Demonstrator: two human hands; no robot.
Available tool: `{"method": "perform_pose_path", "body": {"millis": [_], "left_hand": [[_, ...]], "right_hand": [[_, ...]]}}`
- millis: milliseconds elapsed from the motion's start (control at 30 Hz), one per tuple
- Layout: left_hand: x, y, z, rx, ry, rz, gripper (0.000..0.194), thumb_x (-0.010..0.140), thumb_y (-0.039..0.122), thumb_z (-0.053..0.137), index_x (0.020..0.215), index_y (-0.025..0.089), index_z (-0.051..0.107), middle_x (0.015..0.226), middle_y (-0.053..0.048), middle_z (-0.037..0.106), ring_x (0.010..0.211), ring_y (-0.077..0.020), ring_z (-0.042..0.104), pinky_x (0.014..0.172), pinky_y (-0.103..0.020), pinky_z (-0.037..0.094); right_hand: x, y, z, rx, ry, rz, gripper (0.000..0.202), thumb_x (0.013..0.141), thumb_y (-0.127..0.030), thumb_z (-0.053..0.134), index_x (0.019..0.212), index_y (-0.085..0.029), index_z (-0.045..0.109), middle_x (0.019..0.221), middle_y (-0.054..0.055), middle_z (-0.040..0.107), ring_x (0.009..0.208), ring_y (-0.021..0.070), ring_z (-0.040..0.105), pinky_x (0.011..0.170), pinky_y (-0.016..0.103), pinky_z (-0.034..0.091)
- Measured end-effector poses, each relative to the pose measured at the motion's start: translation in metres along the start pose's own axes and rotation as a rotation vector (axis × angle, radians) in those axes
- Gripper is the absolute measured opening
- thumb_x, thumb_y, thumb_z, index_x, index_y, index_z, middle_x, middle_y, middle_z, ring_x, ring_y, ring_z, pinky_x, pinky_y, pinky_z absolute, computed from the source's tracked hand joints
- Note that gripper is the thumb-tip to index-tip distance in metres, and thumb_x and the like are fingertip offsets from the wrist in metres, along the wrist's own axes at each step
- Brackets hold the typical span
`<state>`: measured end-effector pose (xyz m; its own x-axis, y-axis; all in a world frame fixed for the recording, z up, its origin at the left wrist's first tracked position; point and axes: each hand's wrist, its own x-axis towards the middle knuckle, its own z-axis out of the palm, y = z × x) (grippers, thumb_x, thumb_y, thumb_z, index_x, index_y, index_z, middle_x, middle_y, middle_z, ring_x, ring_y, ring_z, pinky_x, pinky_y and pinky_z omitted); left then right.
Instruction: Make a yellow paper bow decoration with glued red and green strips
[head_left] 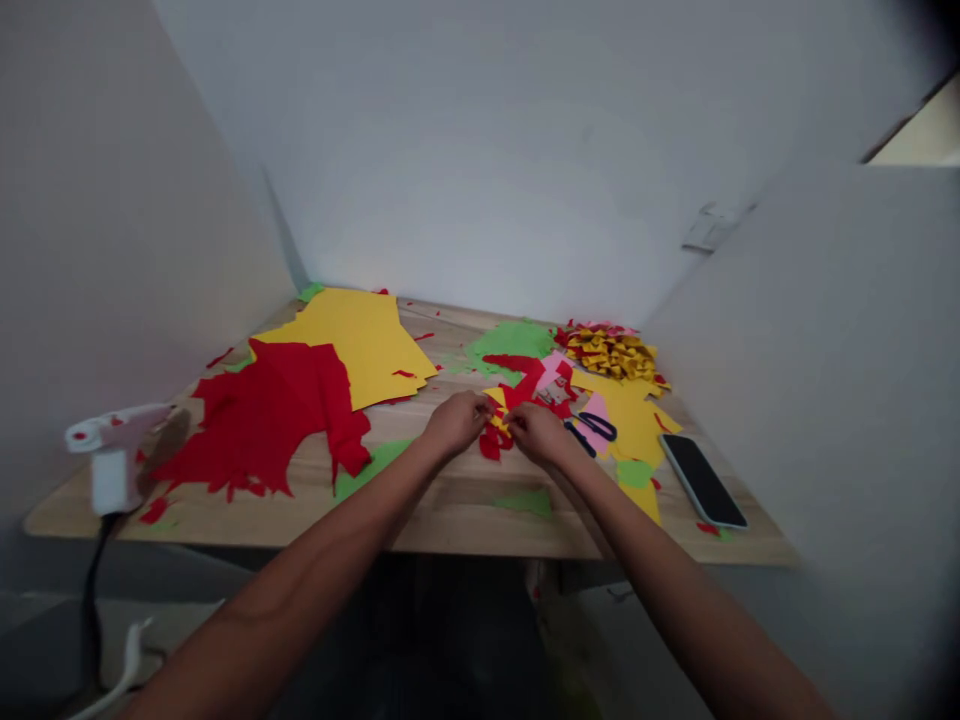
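Both my hands are close together over the middle of the table. My left hand [459,422] has its fingers pinched at the left side of a small yellow felt piece [498,400]. On the other side my right hand [534,430] pinches at the same yellow piece, with red felt scraps [492,444] just under it. Fine detail between the fingertips is blurred. Dark-handled scissors [598,426] lie right of my right hand, partly over a pink scrap [594,408].
A glue gun [116,460] stands at the left edge, its cord hanging down. Red felt [262,410] and yellow sheets [367,340] cover the left. Green felt [514,342] and a pile of folded yellow pieces [615,355] lie at the back right. A phone [703,480] rests at right.
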<state>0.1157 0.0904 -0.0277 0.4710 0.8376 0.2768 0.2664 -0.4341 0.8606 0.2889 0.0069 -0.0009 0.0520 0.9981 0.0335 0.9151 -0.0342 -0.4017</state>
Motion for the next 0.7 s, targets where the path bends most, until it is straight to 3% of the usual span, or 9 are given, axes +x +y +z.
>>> {"method": "perform_pose_path", "body": {"millis": [133, 233, 300, 433, 500, 700], "left_hand": [[0.005, 0.010, -0.020, -0.051, 0.075, 0.026, 0.018, 0.078, 0.022, 0.063, 0.092, 0.022, 0.074, 0.094, -0.005, 0.074, 0.074, -0.0179, 0.062, 0.073, -0.028, 0.050], [0.013, 0.029, -0.039, -0.071, 0.119, 0.034, 0.026, 0.083, 0.024, 0.056, 0.104, 0.020, 0.069, 0.104, -0.005, 0.072, 0.076, -0.0157, 0.061, 0.074, -0.028, 0.050], [0.020, 0.044, -0.048, -0.068, 0.118, 0.083, 0.032, 0.078, 0.022, 0.059, 0.109, 0.019, 0.067, 0.110, -0.006, 0.070, 0.084, -0.0167, 0.062, 0.078, -0.029, 0.051], [0.033, 0.072, -0.058, -0.064, -0.053, 0.216, 0.058, 0.074, 0.031, 0.072, 0.129, 0.021, 0.058, 0.132, -0.010, 0.063, 0.113, -0.0247, 0.060, 0.094, -0.037, 0.050], [0.039, 0.081, -0.061, -0.104, -0.100, 0.256, 0.068, 0.074, 0.040, 0.076, 0.136, 0.023, 0.053, 0.141, -0.012, 0.057, 0.124, -0.0289, 0.055, 0.102, -0.042, 0.046], [0.064, 0.089, -0.069, -0.210, 0.028, 0.398, 0.094, 0.068, 0.050, 0.084, 0.147, 0.031, 0.038, 0.152, -0.010, 0.046, 0.139, -0.0331, 0.043, 0.111, -0.051, 0.037]], "right_hand": [[0.008, -0.005, -0.029, 0.175, 0.040, 0.026, 0.016, 0.084, -0.014, 0.059, 0.090, -0.016, 0.073, 0.084, 0.006, 0.076, 0.076, 0.0185, 0.070, 0.071, 0.026, 0.053], [0.014, -0.016, -0.071, 0.327, 0.083, 0.038, 0.016, 0.088, -0.017, 0.055, 0.093, -0.014, 0.070, 0.078, 0.004, 0.073, 0.066, 0.0141, 0.066, 0.064, 0.023, 0.053], [0.018, -0.025, -0.103, 0.446, 0.097, 0.022, 0.014, 0.089, -0.018, 0.056, 0.093, -0.014, 0.069, 0.077, 0.002, 0.071, 0.064, 0.0112, 0.065, 0.064, 0.021, 0.054], [0.024, -0.043, -0.158, 0.749, 0.014, -0.035, 0.007, 0.083, -0.009, 0.065, 0.083, -0.012, 0.070, 0.066, -0.001, 0.066, 0.056, 0.0078, 0.060, 0.059, 0.019, 0.052], [0.025, -0.051, -0.177, 0.764, -0.022, -0.055, 0.006, 0.082, -0.006, 0.068, 0.083, -0.012, 0.071, 0.069, 0.000, 0.067, 0.059, 0.0078, 0.063, 0.061, 0.020, 0.053], [0.023, -0.064, -0.213, 0.533, -0.037, -0.085, 0.014, 0.093, -0.014, 0.061, 0.096, -0.007, 0.073, 0.084, -0.001, 0.070, 0.082, 0.0102, 0.071, 0.080, 0.026, 0.053]]}}
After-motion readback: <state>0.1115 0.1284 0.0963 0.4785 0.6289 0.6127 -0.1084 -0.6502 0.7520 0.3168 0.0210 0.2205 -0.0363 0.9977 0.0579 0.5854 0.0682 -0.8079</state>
